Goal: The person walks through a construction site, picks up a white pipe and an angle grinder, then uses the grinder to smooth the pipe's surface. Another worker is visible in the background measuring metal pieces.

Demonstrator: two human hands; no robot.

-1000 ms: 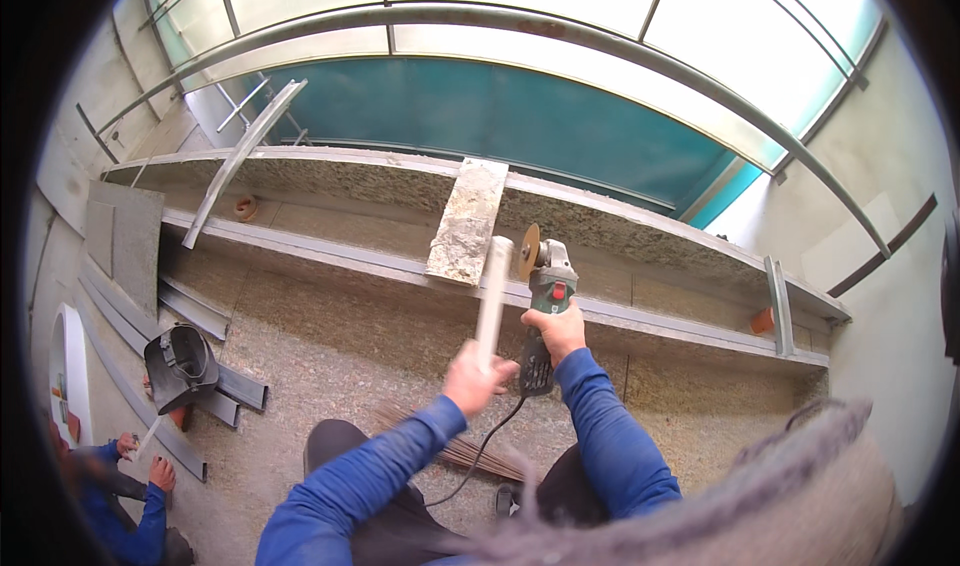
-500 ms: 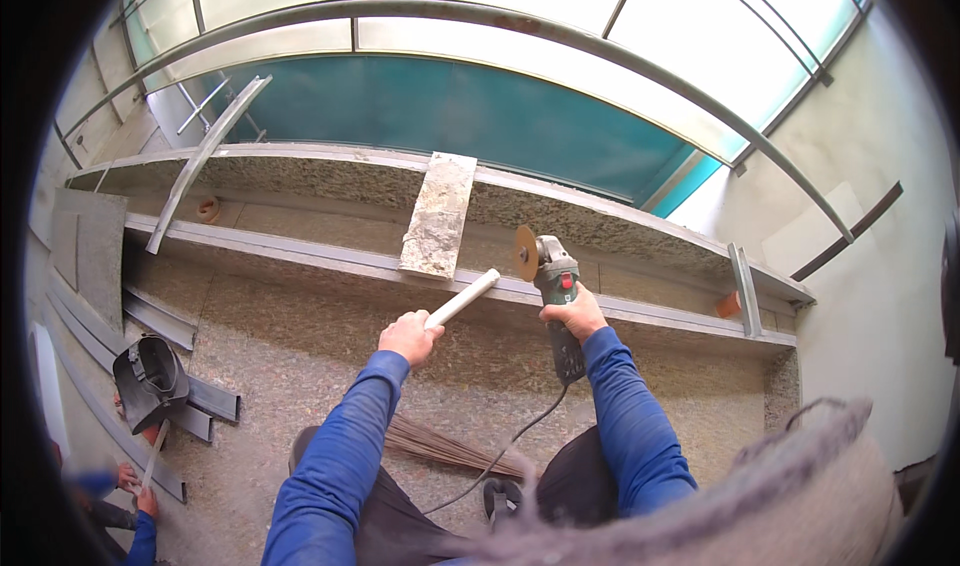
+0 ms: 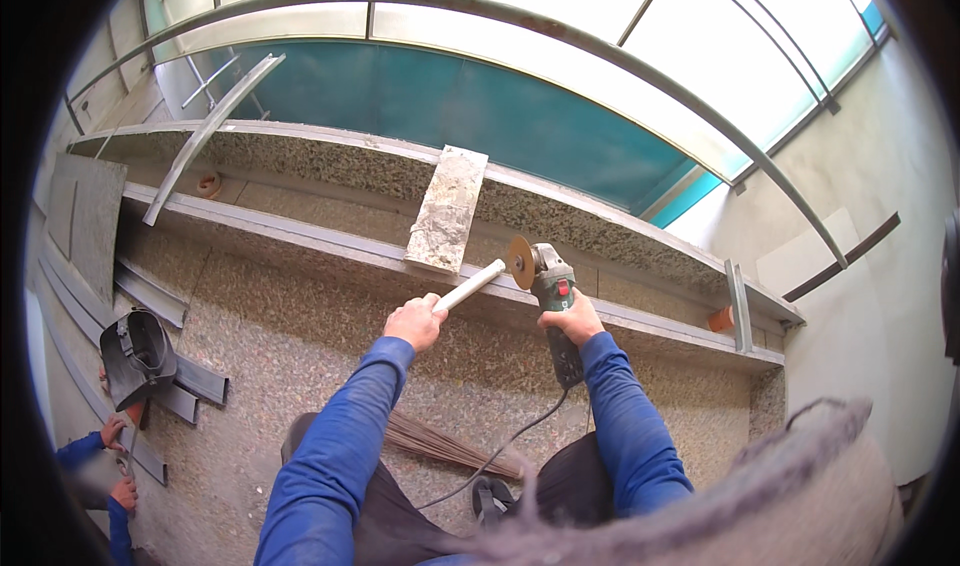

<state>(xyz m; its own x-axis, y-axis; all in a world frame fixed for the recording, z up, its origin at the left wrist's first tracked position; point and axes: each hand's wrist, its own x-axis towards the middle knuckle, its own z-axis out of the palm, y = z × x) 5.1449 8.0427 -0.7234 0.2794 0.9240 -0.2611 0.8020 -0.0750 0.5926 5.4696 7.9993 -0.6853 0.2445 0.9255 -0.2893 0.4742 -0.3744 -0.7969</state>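
Observation:
In front of me, my left hand (image 3: pixel 416 322) is closed around one end of a white tube (image 3: pixel 472 285), which slants up and to the right. My right hand (image 3: pixel 574 319) grips the body of a dark green angle grinder (image 3: pixel 556 291) with a red switch. Its tan cutting disc (image 3: pixel 521 263) stands on edge, close to the tube's free end; whether they touch I cannot tell. A dark cord (image 3: pixel 497 453) runs from the grinder's bottom down between my legs. Just beyond the tube, a mortar-stained board (image 3: pixel 447 211) bridges the two rims of a long trough.
Metal channels lie across the trough's front rim (image 3: pixel 320 236) at left and right. A broom of brown twigs (image 3: pixel 445 444) lies by my feet. At the left are a black welding mask (image 3: pixel 138 358), metal profiles (image 3: pixel 203 378) and a co-worker's hands (image 3: pixel 118 461). A railing (image 3: pixel 480 4) arches behind.
The tube's free end and the grinder's disc have come nearer each other. At the lower left, the co-worker's hands have shifted up and left. The whole view has tilted slightly.

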